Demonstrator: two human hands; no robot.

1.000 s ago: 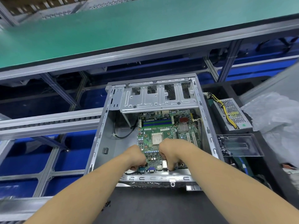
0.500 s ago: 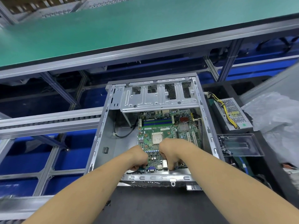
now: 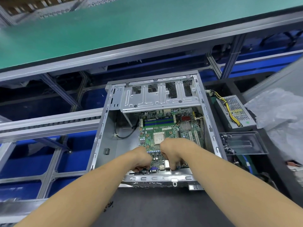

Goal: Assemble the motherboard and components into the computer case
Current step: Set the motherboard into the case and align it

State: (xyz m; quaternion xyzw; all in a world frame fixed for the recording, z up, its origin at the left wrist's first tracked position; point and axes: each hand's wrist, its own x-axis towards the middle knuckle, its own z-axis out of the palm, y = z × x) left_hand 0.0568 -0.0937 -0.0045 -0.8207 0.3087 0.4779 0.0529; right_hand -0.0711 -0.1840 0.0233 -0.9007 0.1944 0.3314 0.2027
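Reaching room: bare case floor (image 3: 126,145) lies open left of the board, crossed only by a black cable (image 3: 126,135) near the far side; the drive cage (image 3: 161,97) roofs the far end.
Computer case (image 3: 98,138): open side up, on a dark work surface (image 3: 155,207), its near metal edge (image 3: 157,178) just below both hands.
Left hand (image 3: 141,158): curled into a loose fist at the board's near left corner, fingertips tucked down by the rear ports; whether it pinches anything cannot be told.
Motherboard (image 3: 164,126): green, lying flat inside the case toward its right wall, CPU socket (image 3: 158,138) just beyond the knuckles of both hands.
Right hand (image 3: 173,152): fingers bent downward onto the board's near edge beside a silver port block (image 3: 166,164); grip unclear.
Right of case: power supply (image 3: 236,110) with yellow wires, then a clear plastic tray (image 3: 242,143) holding screws, then crumpled plastic wrap (image 3: 278,112).
Surroundings: green conveyor belt (image 3: 114,30) across the far side; aluminium frame rails (image 3: 49,120) at left.
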